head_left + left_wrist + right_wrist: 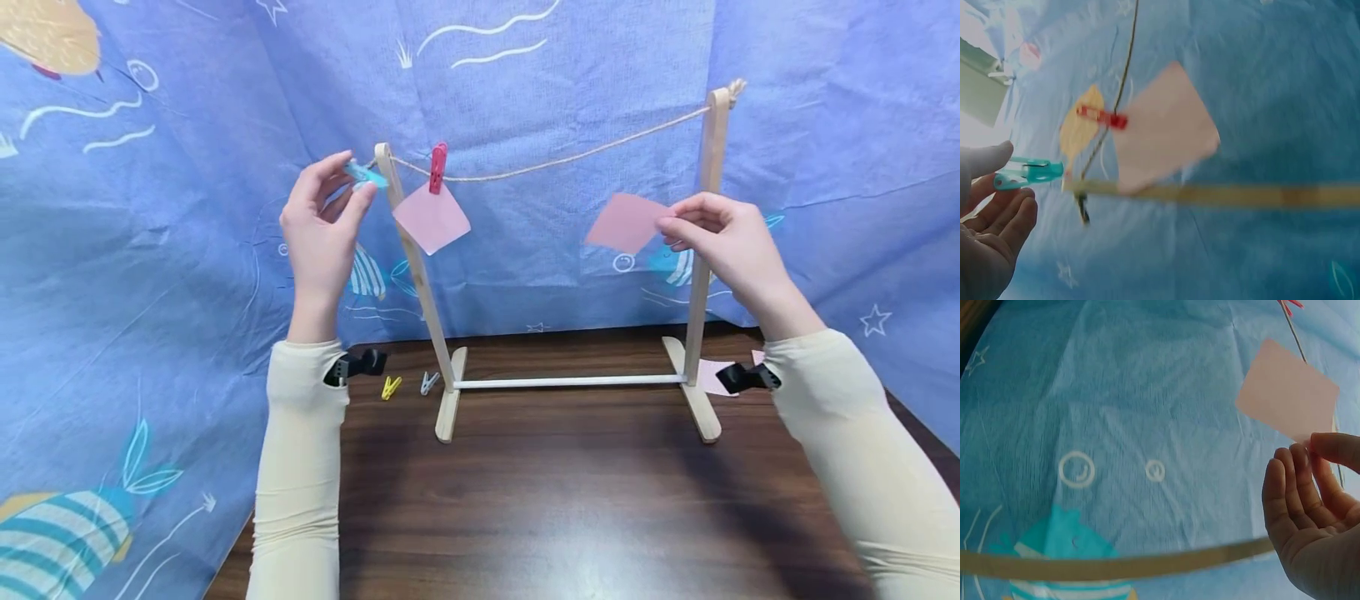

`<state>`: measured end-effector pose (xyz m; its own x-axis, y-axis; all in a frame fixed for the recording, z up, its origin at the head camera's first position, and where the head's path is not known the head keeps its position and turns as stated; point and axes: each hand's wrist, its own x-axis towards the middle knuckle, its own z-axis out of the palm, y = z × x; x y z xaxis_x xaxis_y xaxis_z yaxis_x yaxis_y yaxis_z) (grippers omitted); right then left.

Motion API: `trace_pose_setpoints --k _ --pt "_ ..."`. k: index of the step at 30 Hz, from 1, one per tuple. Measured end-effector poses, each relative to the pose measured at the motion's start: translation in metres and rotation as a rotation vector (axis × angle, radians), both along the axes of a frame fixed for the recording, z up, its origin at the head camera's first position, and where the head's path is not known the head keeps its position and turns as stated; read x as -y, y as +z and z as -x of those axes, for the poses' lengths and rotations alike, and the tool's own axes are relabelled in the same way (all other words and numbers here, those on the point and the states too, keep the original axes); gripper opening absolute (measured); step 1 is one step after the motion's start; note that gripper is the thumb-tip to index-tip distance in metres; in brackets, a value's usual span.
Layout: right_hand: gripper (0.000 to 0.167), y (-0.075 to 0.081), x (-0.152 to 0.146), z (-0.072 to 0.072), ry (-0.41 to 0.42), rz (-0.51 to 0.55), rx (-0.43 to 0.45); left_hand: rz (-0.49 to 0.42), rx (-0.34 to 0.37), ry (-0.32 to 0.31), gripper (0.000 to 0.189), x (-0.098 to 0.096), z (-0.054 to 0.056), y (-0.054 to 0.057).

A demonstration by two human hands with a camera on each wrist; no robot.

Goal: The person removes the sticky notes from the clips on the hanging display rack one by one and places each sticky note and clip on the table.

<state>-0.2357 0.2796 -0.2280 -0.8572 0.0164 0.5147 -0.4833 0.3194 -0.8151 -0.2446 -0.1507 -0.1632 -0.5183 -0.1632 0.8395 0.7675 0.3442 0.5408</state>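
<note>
In the head view my left hand (324, 208) pinches a turquoise clothespin (365, 174) between thumb and fingertips, near the top of the left wooden post. The left wrist view shows the same clothespin (1030, 172) pointing at the post's end. My right hand (731, 237) pinches a pink square of paper (626, 223) by one corner, below the rope and in front of the right post. Another pink paper square (432, 218) hangs from the rope (555, 163) by a red clothespin (438, 168) near the left post.
A wooden frame with a left post (423, 283), a right post (705, 242) and a white bottom bar (570, 382) stands on the dark table (570, 483). Yellow (391, 387) and pale blue (429, 382) clothespins lie at left. Pink paper (716, 377) lies behind the right foot.
</note>
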Motion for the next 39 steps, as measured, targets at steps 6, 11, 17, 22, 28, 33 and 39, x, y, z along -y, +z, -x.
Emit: trace_pose_setpoints --k 6,11,17,22,28,33,39 --pt "0.012 -0.001 -0.017 -0.010 -0.025 0.009 -0.022 -0.003 0.056 0.056 0.035 0.039 0.009 -0.013" --pt "0.007 -0.002 -0.028 -0.013 -0.051 0.010 -0.023 0.024 0.162 0.158 0.036 0.062 0.009 -0.024" --pt "0.007 -0.007 -0.042 -0.016 -0.079 0.025 -0.044 0.090 0.352 0.262 0.040 0.082 0.015 -0.050" --pt "0.008 -0.014 -0.056 -0.022 -0.078 0.065 -0.022 0.134 0.424 0.329 0.044 0.102 0.023 -0.077" --pt "0.006 -0.023 -0.076 -0.030 -0.085 0.139 0.017 0.185 0.478 0.369 0.046 0.119 0.028 -0.105" --pt "0.005 -0.035 -0.092 -0.034 -0.098 0.219 0.021 0.225 0.515 0.412 0.046 0.132 0.032 -0.128" --pt "0.004 -0.057 -0.115 -0.039 -0.171 0.237 0.027 0.256 0.565 0.432 0.050 0.143 0.041 -0.158"
